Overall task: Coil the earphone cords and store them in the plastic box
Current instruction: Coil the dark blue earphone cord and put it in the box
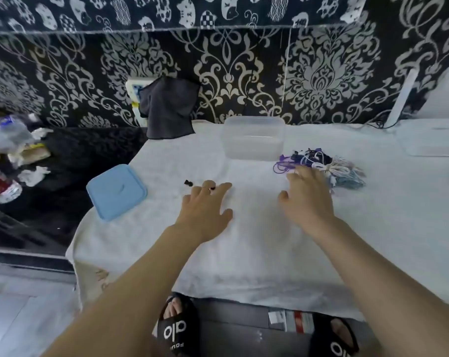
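- Black slippers (178,328) sit lowest in my view, on my feet below the tabletop's near edge.
- White cloth covers the tabletop (244,253).
- My left hand (205,210) rests palm down, fingers spread, holding nothing, beside small black earbud pieces (188,183).
- My right hand (308,197) lies flat, fingers spread loosely, fingertips touching the tangled earphone cords (321,163), purple, white and blue, heaped at right.
- Clear plastic box (254,140) stands open behind both hands, just left of the cords.
- Its blue lid (116,190) lies apart at left.
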Action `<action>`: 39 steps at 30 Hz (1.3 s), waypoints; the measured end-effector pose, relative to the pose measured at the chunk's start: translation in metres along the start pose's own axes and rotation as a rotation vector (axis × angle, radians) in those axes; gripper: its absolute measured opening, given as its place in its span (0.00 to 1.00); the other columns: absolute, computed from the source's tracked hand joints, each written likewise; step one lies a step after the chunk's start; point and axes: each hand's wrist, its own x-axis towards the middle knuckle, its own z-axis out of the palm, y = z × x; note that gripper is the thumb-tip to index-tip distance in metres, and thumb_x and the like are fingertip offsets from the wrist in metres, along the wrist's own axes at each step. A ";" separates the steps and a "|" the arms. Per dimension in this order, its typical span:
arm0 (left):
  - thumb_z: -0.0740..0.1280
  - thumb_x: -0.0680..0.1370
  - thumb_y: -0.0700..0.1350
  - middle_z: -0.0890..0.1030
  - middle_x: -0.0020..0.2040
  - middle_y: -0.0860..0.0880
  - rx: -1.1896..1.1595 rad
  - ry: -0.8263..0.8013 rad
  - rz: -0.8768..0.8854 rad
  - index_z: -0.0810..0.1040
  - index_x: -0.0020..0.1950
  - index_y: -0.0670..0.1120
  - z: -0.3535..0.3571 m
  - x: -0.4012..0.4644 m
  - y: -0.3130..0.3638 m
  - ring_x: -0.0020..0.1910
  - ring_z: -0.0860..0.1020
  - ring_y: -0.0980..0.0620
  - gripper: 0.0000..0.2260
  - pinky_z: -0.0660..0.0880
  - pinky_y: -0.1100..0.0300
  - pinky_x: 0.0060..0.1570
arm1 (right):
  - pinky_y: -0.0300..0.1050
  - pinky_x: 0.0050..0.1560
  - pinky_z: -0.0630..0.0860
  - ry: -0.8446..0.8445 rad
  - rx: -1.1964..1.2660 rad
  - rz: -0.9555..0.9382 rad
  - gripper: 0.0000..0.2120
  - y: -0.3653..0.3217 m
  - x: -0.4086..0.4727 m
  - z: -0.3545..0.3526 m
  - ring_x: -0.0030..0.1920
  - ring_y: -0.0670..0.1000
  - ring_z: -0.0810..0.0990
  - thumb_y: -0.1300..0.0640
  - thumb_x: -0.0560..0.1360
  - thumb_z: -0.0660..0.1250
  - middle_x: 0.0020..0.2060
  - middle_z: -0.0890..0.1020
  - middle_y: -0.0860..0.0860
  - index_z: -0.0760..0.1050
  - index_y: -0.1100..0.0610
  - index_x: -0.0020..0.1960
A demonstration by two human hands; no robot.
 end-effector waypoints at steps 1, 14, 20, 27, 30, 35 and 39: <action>0.61 0.82 0.54 0.60 0.79 0.48 -0.013 0.008 -0.001 0.57 0.81 0.57 0.003 0.002 -0.002 0.75 0.61 0.43 0.27 0.59 0.48 0.74 | 0.53 0.63 0.69 0.009 -0.017 -0.012 0.18 0.000 0.008 0.000 0.64 0.62 0.70 0.57 0.75 0.65 0.63 0.76 0.59 0.78 0.64 0.61; 0.63 0.80 0.42 0.72 0.62 0.47 0.007 0.017 -0.014 0.71 0.69 0.50 -0.002 0.054 -0.011 0.60 0.72 0.44 0.17 0.75 0.51 0.54 | 0.55 0.65 0.63 -0.015 -0.191 -0.128 0.21 0.038 0.064 0.006 0.60 0.60 0.73 0.52 0.70 0.55 0.54 0.81 0.54 0.84 0.57 0.50; 0.60 0.77 0.37 0.76 0.50 0.50 -0.027 0.020 -0.051 0.76 0.54 0.47 -0.010 0.066 -0.024 0.49 0.78 0.44 0.10 0.78 0.50 0.49 | 0.54 0.57 0.70 0.092 -0.066 -0.180 0.09 0.036 0.073 0.002 0.49 0.62 0.78 0.61 0.71 0.66 0.48 0.81 0.57 0.82 0.63 0.46; 0.61 0.77 0.38 0.76 0.49 0.51 -0.046 0.023 -0.045 0.76 0.55 0.48 -0.010 0.069 -0.024 0.48 0.77 0.46 0.10 0.76 0.53 0.46 | 0.47 0.43 0.70 0.117 0.071 -0.230 0.07 0.020 0.078 0.005 0.42 0.60 0.78 0.64 0.72 0.65 0.47 0.81 0.56 0.81 0.66 0.43; 0.59 0.77 0.36 0.77 0.48 0.50 -0.055 0.034 -0.036 0.77 0.54 0.48 -0.009 0.070 -0.023 0.48 0.78 0.45 0.12 0.76 0.53 0.45 | 0.47 0.42 0.70 0.160 0.103 -0.288 0.05 0.013 0.076 0.001 0.40 0.61 0.78 0.65 0.70 0.66 0.46 0.82 0.57 0.79 0.66 0.41; 0.60 0.76 0.35 0.78 0.45 0.50 -0.195 0.127 -0.008 0.76 0.50 0.47 -0.011 0.072 -0.023 0.43 0.77 0.45 0.10 0.78 0.50 0.44 | 0.53 0.48 0.78 0.263 0.257 -0.267 0.09 0.006 0.072 -0.015 0.41 0.60 0.81 0.65 0.69 0.66 0.47 0.85 0.53 0.84 0.61 0.46; 0.62 0.77 0.37 0.81 0.45 0.50 -0.396 0.193 0.006 0.78 0.49 0.48 -0.018 0.069 -0.013 0.39 0.79 0.48 0.08 0.80 0.53 0.38 | 0.44 0.53 0.76 0.319 0.500 -0.217 0.10 -0.004 0.066 -0.031 0.46 0.51 0.81 0.63 0.70 0.67 0.46 0.84 0.49 0.85 0.57 0.47</action>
